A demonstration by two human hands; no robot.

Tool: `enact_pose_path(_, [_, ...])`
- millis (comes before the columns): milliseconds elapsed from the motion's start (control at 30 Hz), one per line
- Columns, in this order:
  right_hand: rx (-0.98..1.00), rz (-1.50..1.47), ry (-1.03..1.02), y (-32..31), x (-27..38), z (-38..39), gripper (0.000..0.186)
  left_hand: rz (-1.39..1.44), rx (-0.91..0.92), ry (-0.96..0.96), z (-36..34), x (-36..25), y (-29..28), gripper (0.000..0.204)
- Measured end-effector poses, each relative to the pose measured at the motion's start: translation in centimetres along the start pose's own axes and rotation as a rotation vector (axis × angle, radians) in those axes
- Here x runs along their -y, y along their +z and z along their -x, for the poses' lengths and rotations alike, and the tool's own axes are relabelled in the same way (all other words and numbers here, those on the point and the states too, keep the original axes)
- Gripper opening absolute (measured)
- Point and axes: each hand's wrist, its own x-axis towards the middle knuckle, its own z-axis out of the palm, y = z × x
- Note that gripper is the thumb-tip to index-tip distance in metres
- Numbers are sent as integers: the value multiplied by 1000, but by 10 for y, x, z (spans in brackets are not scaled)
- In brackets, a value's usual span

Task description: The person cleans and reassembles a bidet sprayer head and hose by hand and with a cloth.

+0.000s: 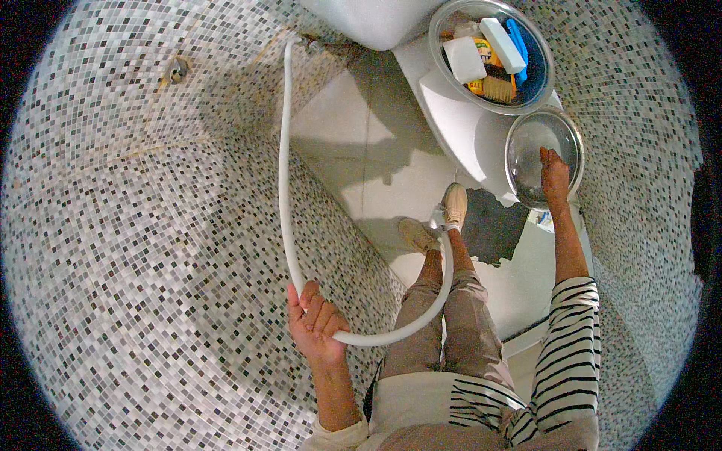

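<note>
My left hand (316, 319) is closed around a white hose (286, 180), which runs from a wall fitting (308, 43) down through my fingers and curves up to a spray head (438, 218) hanging near my shoes. My right hand (555, 169) is over a round clear basin (526, 165) on the white ledge, its fingers curled; what they grip, if anything, is hidden. Behind that basin, a larger clear tub (444, 90) holds a brush (498, 89), white blocks (464, 59), a blue item (519, 45) and yellow packets.
Mosaic-tiled walls (150, 263) surround me closely. A white fixture (368, 19) is at the top, with a curved white ledge (444, 113) beside it. A second metal wall fitting (177, 70) is at left. A dark, jagged patch (496, 233) lies on the pale floor near my feet.
</note>
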Motion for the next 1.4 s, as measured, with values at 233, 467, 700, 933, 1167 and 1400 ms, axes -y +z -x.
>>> enact_pose_path(233, [-68, -80, 74, -1, 12, 4, 29, 9, -45, 24, 0, 5, -3, 38])
enact_pose_path(467, [-160, -426, 122, -23, 21, -3, 29, 22, -72, -43, -2, 16, -4, 38])
enact_pose_path(700, [192, -1034, 51, -103, 203, 15, 42, 64, -74, -44, 3, 15, -17, 45])
enact_pose_path(933, [364, -1282, -280, -120, 327, 81, 28, 154, -101, -28, 2, 12, -22, 49])
enact_pose_path(1167, [135, -1326, -764, -98, 348, 103, 26, 139, -81, -58, 5, 10, -30, 49])
enact_pose_path(1400, [-72, -1268, -683, -51, 362, 59, 24, 304, -47, -197, 3, 12, -43, 54])
